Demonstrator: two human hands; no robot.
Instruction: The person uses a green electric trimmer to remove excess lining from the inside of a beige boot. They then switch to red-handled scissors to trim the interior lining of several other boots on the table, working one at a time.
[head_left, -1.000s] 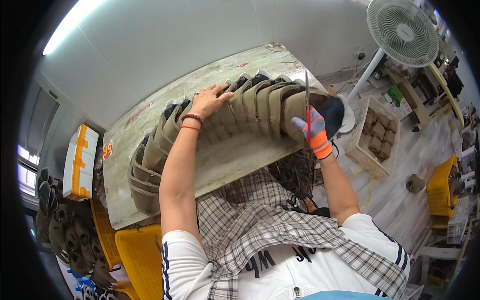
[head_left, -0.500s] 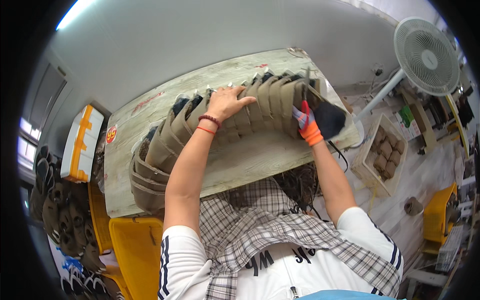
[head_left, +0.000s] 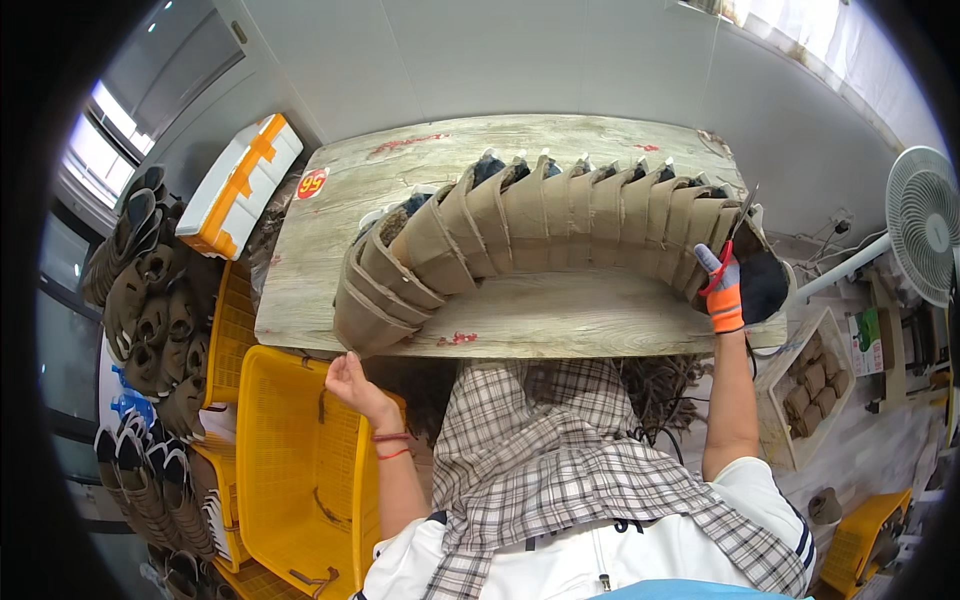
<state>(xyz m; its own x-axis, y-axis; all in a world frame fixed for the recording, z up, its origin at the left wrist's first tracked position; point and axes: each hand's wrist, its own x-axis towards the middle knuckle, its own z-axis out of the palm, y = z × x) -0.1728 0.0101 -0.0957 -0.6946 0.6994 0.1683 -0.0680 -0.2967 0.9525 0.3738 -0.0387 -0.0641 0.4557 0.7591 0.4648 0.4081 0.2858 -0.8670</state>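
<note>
A long curved row of nested khaki fabric shoe uppers (head_left: 560, 225) lies across the wooden table (head_left: 600, 330), with dark linings and white edges showing on its far side. At the row's left end, my left hand (head_left: 358, 388) is at the table's front edge, fingers drawn together by the lowest upper. Whether something is pinched there is too small to tell. My right hand (head_left: 724, 290), in a grey glove with an orange cuff, grips red-handled scissors (head_left: 721, 270), blades pointing up. It is beside the row's right end, where a dark-lined upper (head_left: 765, 285) lies.
A yellow plastic basket (head_left: 265, 450) stands below the table's left front. Farther left are stacked shoe uppers (head_left: 150, 320) and a white box with orange tape (head_left: 240, 187). To the right stand a white fan (head_left: 920, 225) and a pale crate (head_left: 800, 440) of folded khaki pieces.
My left hand has left the top of the row and come down to its left end. The right hand still holds the scissors at the right end. The view has shifted.
</note>
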